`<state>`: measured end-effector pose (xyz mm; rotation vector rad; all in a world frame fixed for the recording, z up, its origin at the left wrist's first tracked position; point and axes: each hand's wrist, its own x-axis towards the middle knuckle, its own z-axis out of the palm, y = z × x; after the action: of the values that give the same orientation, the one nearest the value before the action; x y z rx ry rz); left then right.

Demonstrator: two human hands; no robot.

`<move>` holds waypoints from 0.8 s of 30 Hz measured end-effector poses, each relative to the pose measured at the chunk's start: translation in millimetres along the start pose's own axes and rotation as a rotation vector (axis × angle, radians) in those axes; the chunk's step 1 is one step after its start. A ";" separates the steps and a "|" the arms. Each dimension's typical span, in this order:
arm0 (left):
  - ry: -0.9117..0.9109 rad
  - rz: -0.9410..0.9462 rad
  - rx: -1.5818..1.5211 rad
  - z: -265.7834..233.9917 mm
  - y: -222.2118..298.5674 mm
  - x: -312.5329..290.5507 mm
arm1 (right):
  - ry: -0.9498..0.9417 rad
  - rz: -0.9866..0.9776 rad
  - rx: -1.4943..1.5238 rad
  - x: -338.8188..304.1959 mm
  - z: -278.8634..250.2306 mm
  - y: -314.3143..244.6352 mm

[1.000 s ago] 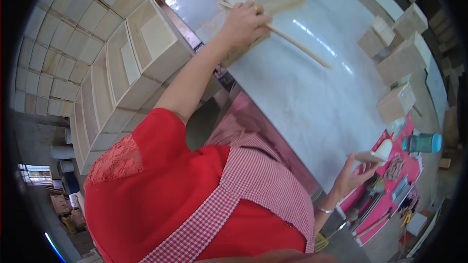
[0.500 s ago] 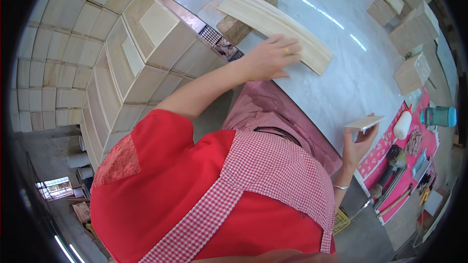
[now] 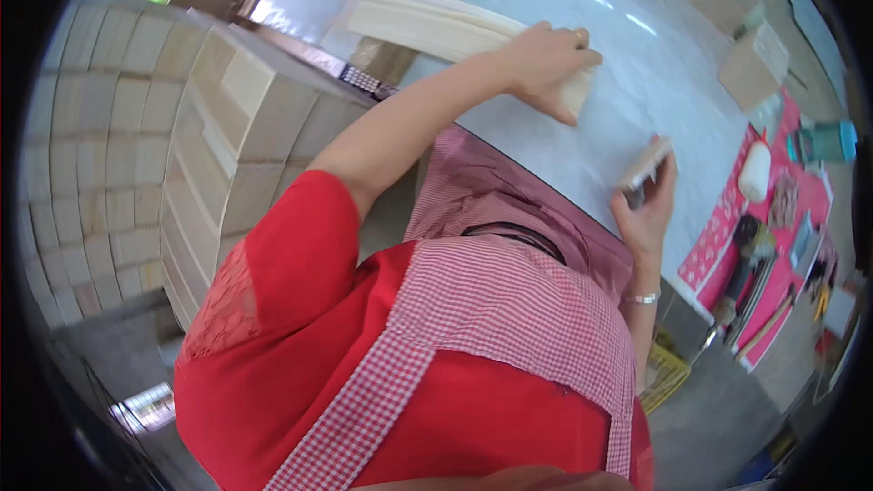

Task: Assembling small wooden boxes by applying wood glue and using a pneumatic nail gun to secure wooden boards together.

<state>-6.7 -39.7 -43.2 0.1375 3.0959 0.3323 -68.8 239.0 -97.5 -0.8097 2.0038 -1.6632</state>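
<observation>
A bundle of long, thin, pale wooden strips (image 3: pixel 427 20) lies across the pale worktable (image 3: pixel 600 0). My left hand (image 3: pixel 548 68) is closed over its near right end, with the thumb along the side toward me and the fingers bent over the top. How many strips the hand grips is hidden. Over the table's front edge, my right hand (image 3: pixel 647 205) holds a small flat wooden piece (image 3: pixel 647 166), tilted between thumb and fingers. The piece is apart from the strips.
Stacked wooden boxes (image 3: pixel 282 114) rise at the left. Wooden blocks (image 3: pixel 757 62) stand at the far right. On a pink cloth (image 3: pixel 714 259) lie a white squeeze bottle (image 3: pixel 754 171), a teal jar (image 3: pixel 823 141) and several tools. A yellow basket (image 3: pixel 668 373) is below.
My left hand has moved right along the strips and closed on their end. My right hand has turned the small wooden piece from nearly flat to steeply tilted. The view has shifted.
</observation>
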 end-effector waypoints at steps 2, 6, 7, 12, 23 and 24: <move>0.082 0.081 -0.076 -17.3 19.2 -4.7 | -0.041 -0.064 -0.005 12.1 9.2 5.2; 0.184 0.172 -0.262 -38.8 49.2 -8.8 | -0.094 -0.125 0.032 23.5 23.6 -3.7; 0.189 0.177 -0.275 -40.3 50.7 -9.3 | -0.136 -0.159 0.053 27.1 27.5 -6.4; 0.147 0.139 -0.282 -36.5 51.8 -6.8 | -0.144 -0.162 0.111 32.0 34.5 -9.4; 0.118 0.142 -0.272 -33.8 51.3 -3.2 | -0.147 -0.208 0.081 31.5 33.1 -4.8; 0.117 0.140 -0.271 -33.5 51.4 -2.9 | -0.143 -0.206 0.084 31.6 32.9 -4.8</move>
<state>-0.5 3.0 0.5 0.3396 3.1201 0.7866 -70.4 193.2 -97.8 -1.1028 1.7926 -1.7333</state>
